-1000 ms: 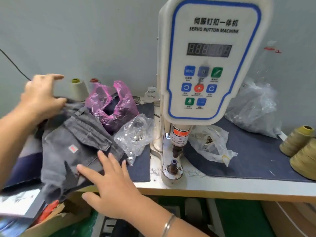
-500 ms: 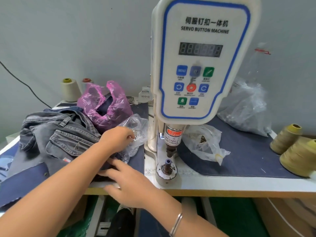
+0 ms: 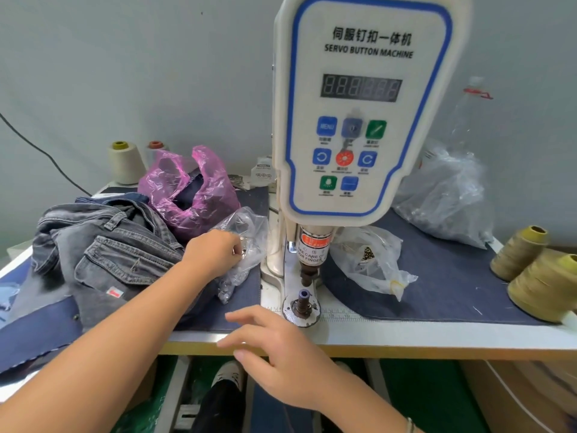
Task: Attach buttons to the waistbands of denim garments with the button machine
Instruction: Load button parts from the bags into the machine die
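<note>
A person works at a white servo button machine [image 3: 362,114] standing on a table [image 3: 406,339] covered in part by dark blue cloth [image 3: 452,276]. The left hand [image 3: 215,253] reaches into a clear plastic bag [image 3: 246,242] lying just left of the machine's column, its fingers curled inside the bag's mouth around small silvery pieces that look like buttons, though exactly what is pinched cannot be told. The right hand [image 3: 281,360] hovers at the near edge of the table, fingers loosely spread and grasping nothing, just near and left of the machine's round lower die [image 3: 302,307]. A pile of grey denim garments [image 3: 106,245] lies at the left of the table, touching the left forearm, with a back pocket and small red tag facing up. Beyond the pile sits a pink plastic bag [image 3: 187,189], and farther back two thread cones [image 3: 125,162] stand against the wall. Right of the machine lie another clear bag [image 3: 371,260] holding small metal parts, a larger crumpled clear bag [image 3: 449,195] and two olive thread cones [image 3: 537,264].
</note>
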`<action>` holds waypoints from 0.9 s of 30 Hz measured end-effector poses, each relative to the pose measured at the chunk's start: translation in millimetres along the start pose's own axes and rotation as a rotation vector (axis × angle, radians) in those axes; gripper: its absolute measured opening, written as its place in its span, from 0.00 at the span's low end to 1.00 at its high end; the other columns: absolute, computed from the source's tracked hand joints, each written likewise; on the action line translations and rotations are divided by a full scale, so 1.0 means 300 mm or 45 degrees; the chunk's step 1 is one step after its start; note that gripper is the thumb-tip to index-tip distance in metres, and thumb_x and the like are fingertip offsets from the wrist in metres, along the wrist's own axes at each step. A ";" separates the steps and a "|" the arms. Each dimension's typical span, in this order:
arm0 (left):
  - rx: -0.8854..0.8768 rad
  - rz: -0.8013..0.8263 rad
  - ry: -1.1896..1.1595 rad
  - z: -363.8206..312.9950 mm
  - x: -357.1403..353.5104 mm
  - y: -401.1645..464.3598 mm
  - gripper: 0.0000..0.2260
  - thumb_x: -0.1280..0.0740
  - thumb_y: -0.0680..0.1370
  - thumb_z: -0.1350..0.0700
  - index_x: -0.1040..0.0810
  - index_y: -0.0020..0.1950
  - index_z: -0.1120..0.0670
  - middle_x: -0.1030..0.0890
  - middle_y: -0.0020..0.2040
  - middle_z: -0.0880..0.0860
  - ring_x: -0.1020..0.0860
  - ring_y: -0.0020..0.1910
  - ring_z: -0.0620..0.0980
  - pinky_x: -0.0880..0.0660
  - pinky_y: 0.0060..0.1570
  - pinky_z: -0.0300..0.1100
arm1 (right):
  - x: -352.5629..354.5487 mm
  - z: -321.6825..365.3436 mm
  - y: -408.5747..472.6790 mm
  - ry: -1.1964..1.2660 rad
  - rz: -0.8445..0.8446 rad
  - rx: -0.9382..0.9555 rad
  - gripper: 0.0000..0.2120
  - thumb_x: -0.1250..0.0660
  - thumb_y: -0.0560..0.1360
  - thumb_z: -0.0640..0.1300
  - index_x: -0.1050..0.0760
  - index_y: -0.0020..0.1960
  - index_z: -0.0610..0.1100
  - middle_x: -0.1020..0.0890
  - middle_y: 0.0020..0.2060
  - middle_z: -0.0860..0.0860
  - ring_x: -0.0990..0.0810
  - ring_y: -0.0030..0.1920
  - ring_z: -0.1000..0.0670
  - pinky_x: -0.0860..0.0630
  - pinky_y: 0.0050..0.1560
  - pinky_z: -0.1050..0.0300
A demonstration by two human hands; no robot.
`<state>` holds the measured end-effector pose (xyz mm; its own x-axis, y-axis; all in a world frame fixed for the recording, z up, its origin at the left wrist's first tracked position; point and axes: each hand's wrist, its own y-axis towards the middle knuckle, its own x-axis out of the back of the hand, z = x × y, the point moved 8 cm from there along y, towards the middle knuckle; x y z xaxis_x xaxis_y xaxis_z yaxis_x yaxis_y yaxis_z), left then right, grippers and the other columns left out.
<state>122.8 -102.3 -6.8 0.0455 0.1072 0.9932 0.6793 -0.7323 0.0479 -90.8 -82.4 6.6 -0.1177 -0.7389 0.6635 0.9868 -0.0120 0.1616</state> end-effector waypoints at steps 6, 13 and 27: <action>0.000 0.008 -0.045 0.003 -0.005 -0.003 0.06 0.37 0.76 0.54 0.28 0.42 0.43 0.22 0.48 0.45 0.24 0.48 0.50 0.28 0.44 0.43 | -0.018 -0.025 -0.041 0.000 0.013 -0.039 0.13 0.39 0.79 0.44 0.20 0.60 0.51 0.28 0.64 0.58 0.28 0.54 0.65 0.34 0.56 0.71; -0.064 0.147 -0.103 -0.008 -0.024 0.012 0.06 0.36 0.77 0.53 0.27 0.44 0.40 0.28 0.44 0.42 0.28 0.47 0.46 0.28 0.45 0.43 | -0.068 -0.058 -0.071 0.065 0.001 -0.045 0.12 0.39 0.78 0.47 0.20 0.58 0.54 0.28 0.62 0.62 0.28 0.49 0.67 0.34 0.54 0.74; 0.119 0.045 -0.826 0.076 0.003 0.010 0.04 0.26 0.73 0.53 0.20 0.40 0.50 0.18 0.38 0.45 0.21 0.39 0.45 0.27 0.40 0.38 | -0.071 -0.142 -0.124 0.081 -0.005 -0.139 0.14 0.41 0.74 0.53 0.27 0.58 0.64 0.30 0.60 0.72 0.23 0.53 0.58 0.31 0.56 0.70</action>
<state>141.5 -89.0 -8.2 0.4814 0.4894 0.7272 0.7288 -0.6844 -0.0219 -120.3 -94.8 -44.8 -0.1173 -0.7801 0.6145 0.9930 -0.0855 0.0811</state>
